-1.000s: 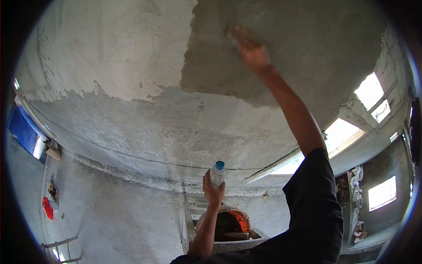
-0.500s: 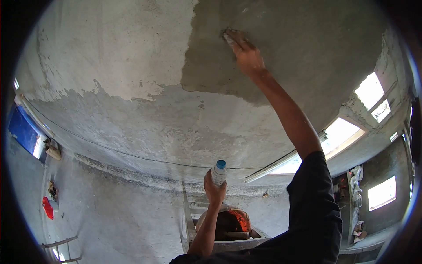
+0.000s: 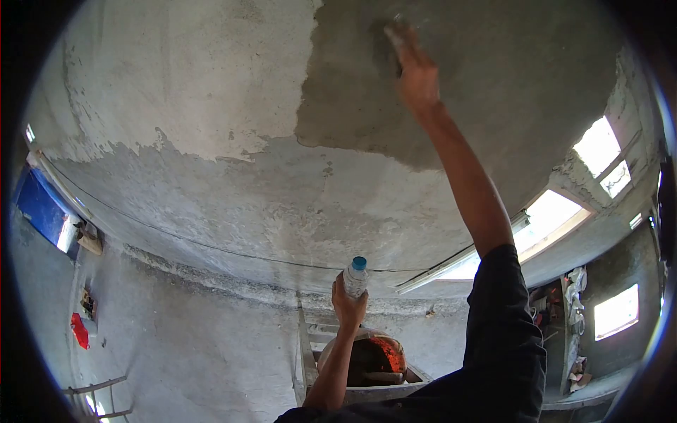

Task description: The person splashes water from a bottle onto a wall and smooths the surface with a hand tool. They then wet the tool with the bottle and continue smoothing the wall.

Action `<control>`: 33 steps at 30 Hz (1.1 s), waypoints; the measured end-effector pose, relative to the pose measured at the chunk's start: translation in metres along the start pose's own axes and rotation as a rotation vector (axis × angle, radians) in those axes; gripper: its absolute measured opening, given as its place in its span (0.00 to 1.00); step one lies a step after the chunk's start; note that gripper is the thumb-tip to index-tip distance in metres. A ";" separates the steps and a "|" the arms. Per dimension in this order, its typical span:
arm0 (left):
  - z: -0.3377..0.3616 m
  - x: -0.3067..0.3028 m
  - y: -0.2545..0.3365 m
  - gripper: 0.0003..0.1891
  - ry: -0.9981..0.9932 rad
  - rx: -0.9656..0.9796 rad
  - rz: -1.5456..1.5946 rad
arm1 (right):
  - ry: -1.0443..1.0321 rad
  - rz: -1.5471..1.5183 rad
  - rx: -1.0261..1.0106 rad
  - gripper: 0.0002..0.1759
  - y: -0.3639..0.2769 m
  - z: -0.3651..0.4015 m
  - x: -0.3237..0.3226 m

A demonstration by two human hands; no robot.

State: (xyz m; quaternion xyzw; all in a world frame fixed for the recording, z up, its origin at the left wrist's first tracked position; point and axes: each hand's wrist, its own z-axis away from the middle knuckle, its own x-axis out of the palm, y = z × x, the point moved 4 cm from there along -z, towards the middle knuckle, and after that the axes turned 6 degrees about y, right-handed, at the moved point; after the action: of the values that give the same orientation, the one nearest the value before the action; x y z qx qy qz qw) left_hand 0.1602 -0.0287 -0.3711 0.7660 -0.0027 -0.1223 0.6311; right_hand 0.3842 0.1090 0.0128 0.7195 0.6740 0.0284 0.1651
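My left hand (image 3: pixel 348 304) is wrapped around a clear plastic bottle (image 3: pixel 355 280) with a blue cap, held upright below the wall. High up, my right hand (image 3: pixel 416 67) is at the dark, damp-looking plaster patch (image 3: pixel 493 92). Its fingers are blurred and curl over something dark and flat against the surface, too smeared to name. Around the damp patch lies paler, rough plaster (image 3: pixel 190 77) with a ragged lower edge.
Below my left hand, a bucket (image 3: pixel 386 356) with orange on its inner wall rests on a wooden frame (image 3: pixel 307 352). A thin cable (image 3: pixel 211 248) runs along the wall. Bright window openings (image 3: pixel 550 218) are at right. A blue panel (image 3: pixel 42 208) and red item (image 3: pixel 80 331) are at left.
My right hand has moved right and slightly up across the damp plaster. My left hand keeps hold of the bottle, nearly in the same place.
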 end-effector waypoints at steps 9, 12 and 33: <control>0.000 0.000 0.001 0.31 0.009 0.048 -0.020 | -0.503 -0.116 -0.446 0.43 -0.009 0.080 0.042; 0.001 0.000 0.002 0.31 0.000 0.019 -0.014 | -0.173 0.036 -0.533 0.34 -0.001 0.046 0.020; 0.002 0.004 -0.005 0.32 -0.051 -0.023 -0.008 | -0.304 0.026 -0.162 0.39 -0.001 0.054 0.025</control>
State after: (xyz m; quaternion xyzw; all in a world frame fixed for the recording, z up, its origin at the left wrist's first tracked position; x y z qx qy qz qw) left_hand 0.1624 -0.0306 -0.3767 0.7554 -0.0145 -0.1442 0.6390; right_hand 0.4001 0.1223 -0.0429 0.7085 0.6274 -0.0241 0.3222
